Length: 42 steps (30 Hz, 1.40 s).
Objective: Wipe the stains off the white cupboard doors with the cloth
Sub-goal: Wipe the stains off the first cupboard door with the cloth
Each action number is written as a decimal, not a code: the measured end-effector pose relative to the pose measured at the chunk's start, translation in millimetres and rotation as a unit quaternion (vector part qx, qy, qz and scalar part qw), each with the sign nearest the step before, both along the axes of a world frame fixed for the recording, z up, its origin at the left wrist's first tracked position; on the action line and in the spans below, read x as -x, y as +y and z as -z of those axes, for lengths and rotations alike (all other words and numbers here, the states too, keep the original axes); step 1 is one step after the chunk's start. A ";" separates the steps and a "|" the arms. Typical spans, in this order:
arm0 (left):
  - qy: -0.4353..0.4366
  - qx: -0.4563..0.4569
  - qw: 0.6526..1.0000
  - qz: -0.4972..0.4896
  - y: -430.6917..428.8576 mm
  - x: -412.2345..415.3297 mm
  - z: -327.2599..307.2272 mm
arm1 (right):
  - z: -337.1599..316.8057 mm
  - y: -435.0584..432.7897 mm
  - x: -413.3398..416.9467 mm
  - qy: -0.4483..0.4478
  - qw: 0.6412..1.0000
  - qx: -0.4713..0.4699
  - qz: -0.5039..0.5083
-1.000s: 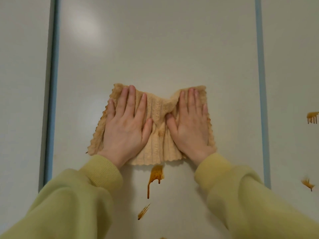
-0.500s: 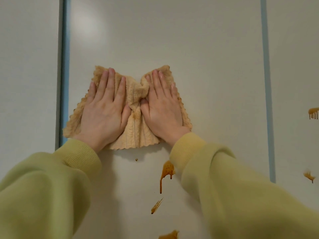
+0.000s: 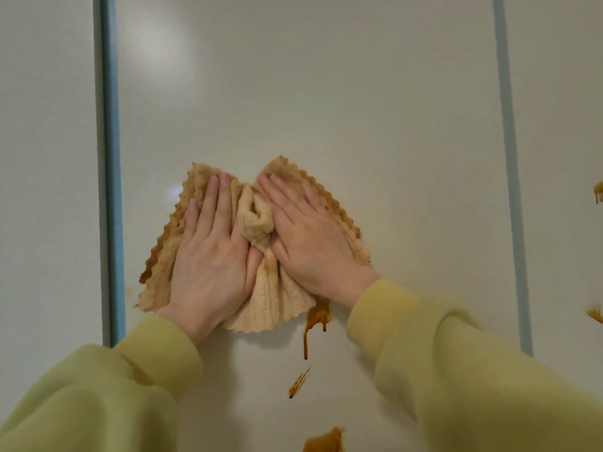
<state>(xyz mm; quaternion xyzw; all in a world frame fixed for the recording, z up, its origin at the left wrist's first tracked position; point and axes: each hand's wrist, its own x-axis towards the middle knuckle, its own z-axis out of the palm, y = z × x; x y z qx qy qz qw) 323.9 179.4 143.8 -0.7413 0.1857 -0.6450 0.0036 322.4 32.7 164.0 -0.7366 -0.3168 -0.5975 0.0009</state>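
**mopguy:** Which bit of the job was that? And where was the cloth (image 3: pixel 274 298)?

**tilde_k:** Mid-wipe, I'd say. The tan cloth was flat against the white panel (image 3: pixel 359 93), a bit left of the middle, its left edge near the left blue strip (image 3: pixel 112 158). The left hand (image 3: pixel 212 256) and right hand (image 3: pixel 313 243) both lay on it, fingers (image 3: pixel 225 203) straight and close together. They were pressing flat, not curled round anything. The fabric was bunched into a fold between the two hands.

**mopguy:** And the mess?

**tilde_k:** Plenty left lol. An orange drip (image 3: pixel 315 321) touched the cloth's lower right corner, just by the right wrist, with a thin run hanging below it. Under that there was a small streak (image 3: pixel 298 383), then a bigger blob (image 3: pixel 324 440) at the bottom edge. An upper splat (image 3: pixel 597 190) and a lower splat (image 3: pixel 595 314) sat well off to the right, past the right blue strip (image 3: pixel 509 190).

**mopguy:** Next move?

**tilde_k:** My guess is to slide the cloth down and right over that drip, then on to the streak. It'd need both palms kept flat, since a bunched cloth would probably just smear it.
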 end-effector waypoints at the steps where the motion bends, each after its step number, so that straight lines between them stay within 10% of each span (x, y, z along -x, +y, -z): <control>1: 0.000 0.010 1.000 0.005 -5.7 0.9 8.9 | 8.0 -4.9 -0.4 -0.001 1.000 0.005 0.000; 22: 0.069 -0.011 0.997 0.027 -267.5 -2.7 36.7 | 67.8 -238.9 6.6 0.090 0.968 -0.231 -0.048; 42: 0.045 -0.121 0.991 0.024 -153.6 3.3 86.7 | 136.2 -135.5 5.2 0.070 0.972 -0.222 0.038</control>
